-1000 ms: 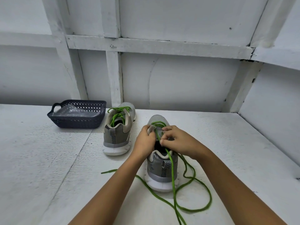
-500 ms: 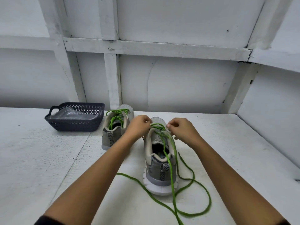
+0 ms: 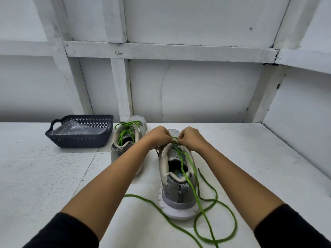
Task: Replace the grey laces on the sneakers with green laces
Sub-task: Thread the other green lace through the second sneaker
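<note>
Two grey sneakers stand on the white table, heels toward me. The near sneaker (image 3: 176, 187) is right of centre, and a green lace (image 3: 206, 214) runs from its front eyelets over the heel into loose loops on the table. My left hand (image 3: 158, 137) and my right hand (image 3: 191, 140) meet over the shoe's front, each pinching the green lace near the eyelets. The shoe's toe and eyelets are hidden by the hands. The other sneaker (image 3: 128, 138), partly behind my left forearm, carries a laced green lace (image 3: 127, 128).
A dark plastic basket (image 3: 78, 138) with a clear plastic bag inside sits at the back left of the table. A white panelled wall rises behind the shoes, and a side wall closes the right. Lace loops trail toward the table's near edge.
Both hands have moved forward from the shoe's tongue to its front and come together there. The near sneaker's opening is now uncovered. The view has tilted down a little.
</note>
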Demonstrator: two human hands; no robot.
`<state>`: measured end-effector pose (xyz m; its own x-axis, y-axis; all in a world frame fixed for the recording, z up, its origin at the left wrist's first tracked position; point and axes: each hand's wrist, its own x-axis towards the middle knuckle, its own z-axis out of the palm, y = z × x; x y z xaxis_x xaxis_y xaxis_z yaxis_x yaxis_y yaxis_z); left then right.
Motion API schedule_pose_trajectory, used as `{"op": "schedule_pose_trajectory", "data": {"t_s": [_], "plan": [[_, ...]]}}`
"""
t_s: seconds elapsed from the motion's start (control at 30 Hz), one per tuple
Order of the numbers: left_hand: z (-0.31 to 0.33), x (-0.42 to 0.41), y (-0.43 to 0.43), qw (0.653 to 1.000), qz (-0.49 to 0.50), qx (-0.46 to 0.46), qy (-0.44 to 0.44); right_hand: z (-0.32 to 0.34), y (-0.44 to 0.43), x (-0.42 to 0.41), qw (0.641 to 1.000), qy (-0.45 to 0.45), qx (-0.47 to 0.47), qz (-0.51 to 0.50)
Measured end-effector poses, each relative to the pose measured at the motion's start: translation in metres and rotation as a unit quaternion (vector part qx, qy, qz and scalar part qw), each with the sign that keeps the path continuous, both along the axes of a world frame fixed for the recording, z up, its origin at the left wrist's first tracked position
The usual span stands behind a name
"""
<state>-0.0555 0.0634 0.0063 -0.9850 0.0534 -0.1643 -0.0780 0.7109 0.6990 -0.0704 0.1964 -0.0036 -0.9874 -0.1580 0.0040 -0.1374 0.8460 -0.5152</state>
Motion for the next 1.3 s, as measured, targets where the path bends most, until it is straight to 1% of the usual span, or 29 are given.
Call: {"op": "schedule_pose_trajectory", "data": {"t_s": [0.13,0.27,0.37,0.47,0.53,0.6,0.7,0.8,0.9,0.97,1.0,1.07,1.17,1.23,1.3], "plan": [[-0.007,0.001,-0.001,0.999,0.015,0.050,-0.003,-0.003,0.000,0.000,1.000,-0.025,0.012,-0.006],[-0.014,0.002,-0.003,0.995,0.036,0.090,-0.005,-0.007,0.006,0.006,0.998,-0.048,-0.044,-0.010],[-0.014,0.004,-0.004,0.993,0.051,0.110,-0.002,-0.005,0.009,0.013,0.996,-0.035,-0.076,-0.013],[-0.006,0.015,-0.006,0.990,0.068,0.121,0.034,0.005,0.016,0.027,0.990,-0.029,-0.136,-0.013],[0.001,0.026,-0.007,0.989,0.076,0.097,0.081,0.015,0.023,0.045,0.986,-0.049,-0.157,-0.002],[0.005,0.041,-0.004,0.987,0.074,0.058,0.132,0.023,0.029,0.065,0.991,-0.061,-0.119,0.011],[-0.001,0.063,0.003,0.981,0.038,0.038,0.185,0.025,0.034,0.089,0.998,-0.050,-0.014,0.031],[-0.011,0.078,0.008,0.987,0.008,0.000,0.162,0.023,0.033,0.099,0.999,-0.025,0.018,0.035],[-0.005,0.091,0.015,0.990,-0.015,-0.064,0.127,0.026,0.033,0.103,0.995,0.006,0.085,0.043],[0.002,0.096,0.018,0.990,-0.030,-0.077,0.112,0.028,0.032,0.105,0.992,0.019,0.111,0.055],[0.004,0.097,0.018,0.991,-0.039,-0.077,0.100,0.029,0.032,0.107,0.992,0.029,0.110,0.060],[0.005,0.096,0.016,0.994,-0.046,-0.058,0.074,0.027,0.034,0.109,0.995,0.039,0.070,0.063],[0.002,0.097,0.015,0.996,-0.048,-0.058,0.043,0.020,0.040,0.111,0.996,0.007,-0.074,0.044],[0.000,0.099,0.016,0.996,-0.046,-0.057,0.042,0.017,0.040,0.112,0.986,-0.026,-0.164,0.029],[0.002,0.101,0.016,0.996,-0.045,-0.054,0.054,0.017,0.037,0.114,0.965,-0.065,-0.252,0.013]]}}
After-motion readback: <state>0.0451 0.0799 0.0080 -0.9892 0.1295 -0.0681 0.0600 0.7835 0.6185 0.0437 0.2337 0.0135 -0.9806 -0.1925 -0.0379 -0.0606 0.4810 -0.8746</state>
